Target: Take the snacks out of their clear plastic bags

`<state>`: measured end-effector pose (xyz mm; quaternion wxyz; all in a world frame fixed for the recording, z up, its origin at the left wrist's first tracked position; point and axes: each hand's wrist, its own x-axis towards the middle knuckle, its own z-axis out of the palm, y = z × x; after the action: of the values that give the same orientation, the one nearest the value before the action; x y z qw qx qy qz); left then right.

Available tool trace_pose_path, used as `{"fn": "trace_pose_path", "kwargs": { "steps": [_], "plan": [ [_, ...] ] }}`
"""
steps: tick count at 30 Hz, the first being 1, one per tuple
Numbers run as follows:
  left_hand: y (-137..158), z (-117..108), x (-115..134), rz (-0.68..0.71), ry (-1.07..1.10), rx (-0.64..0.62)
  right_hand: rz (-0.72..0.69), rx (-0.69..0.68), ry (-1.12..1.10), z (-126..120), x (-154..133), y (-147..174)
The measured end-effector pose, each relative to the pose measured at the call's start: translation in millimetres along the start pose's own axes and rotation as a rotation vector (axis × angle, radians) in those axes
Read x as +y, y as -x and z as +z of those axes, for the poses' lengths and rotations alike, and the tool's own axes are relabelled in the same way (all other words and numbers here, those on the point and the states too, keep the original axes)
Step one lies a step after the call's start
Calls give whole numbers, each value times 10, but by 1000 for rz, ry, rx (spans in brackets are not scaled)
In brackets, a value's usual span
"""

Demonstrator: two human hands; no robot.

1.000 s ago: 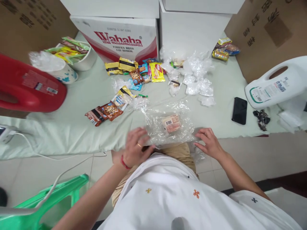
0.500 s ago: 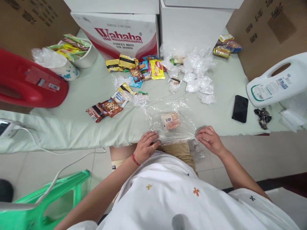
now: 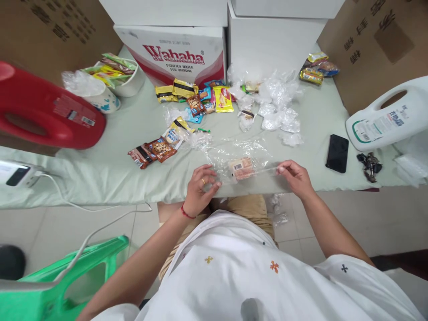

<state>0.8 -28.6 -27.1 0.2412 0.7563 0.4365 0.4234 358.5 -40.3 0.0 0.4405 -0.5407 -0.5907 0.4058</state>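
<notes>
A sheet of clear plastic film (image 3: pixel 264 150) lies on the cloth in front of me. On it rests a small flat snack packet (image 3: pixel 242 168) with a pinkish-brown lower part and a barcode. My right hand (image 3: pixel 296 178) pinches the film's right corner between thumb and fingertips, pulling the near edge fairly taut. At the left end of that edge, my left hand (image 3: pixel 200 189) has its fingers bent and its thumb against the film, though the clear material makes the grip hard to see. Neither hand touches the packet.
Left of the film lie brown cookie packets (image 3: pixel 162 149); behind are more snacks and crumpled clear wraps (image 3: pixel 281 100). A red jug (image 3: pixel 50 109) stands left. A phone (image 3: pixel 337 153), keys (image 3: pixel 370 166) and a white detergent bottle (image 3: pixel 388 116) are right. A Wahaba-like printed box (image 3: pixel 177 53) stands behind.
Both hands have moved up and away from the table's front edge, carrying the film's near edge toward the packet. My left fingers have gone from lying flat to bent.
</notes>
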Motion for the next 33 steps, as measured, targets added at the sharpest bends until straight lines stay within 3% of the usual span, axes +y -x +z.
{"fn": "trace_pose_path", "kwargs": {
  "steps": [6, 11, 13, 15, 17, 18, 19, 21, 23, 26, 29, 33],
  "plan": [
    [-373, 63, -249, -210, 23, 43, 140, 59, 130, 82, 126, -494],
    [-559, 99, -469, -472, -93, 56, 212, 50, 399, 125, 284, -632],
    [-570, 90, -460, -506, -187, 113, 219, 26, 502, 144, 291, -635],
    [-554, 77, -345, -439, -296, 250, 203, 14, 573, 165, 270, -626],
    [-534, 84, -135, -272, -379, 366, 192, 8, 596, 185, 242, -614],
    [-532, 104, -12, -164, -398, 361, 195, 5, 598, 193, 230, -609],
    [-536, 138, 108, -45, -399, 302, 201, 2, 598, 197, 222, -606],
    [-564, 244, 300, 163, -389, 68, 221, -11, 601, 187, 217, -608],
    [-606, 377, 389, 266, -412, -130, 250, -45, 630, 144, 215, -636],
    [-653, 534, 361, 263, -481, -246, 200, -55, 787, 52, 167, -762],
    [-661, 578, 301, 241, -501, -271, -39, -1, 908, 67, 41, -1013],
    [-655, 551, 318, 230, -487, -274, -360, -278, 856, 408, -107, -1494]
  ]
}}
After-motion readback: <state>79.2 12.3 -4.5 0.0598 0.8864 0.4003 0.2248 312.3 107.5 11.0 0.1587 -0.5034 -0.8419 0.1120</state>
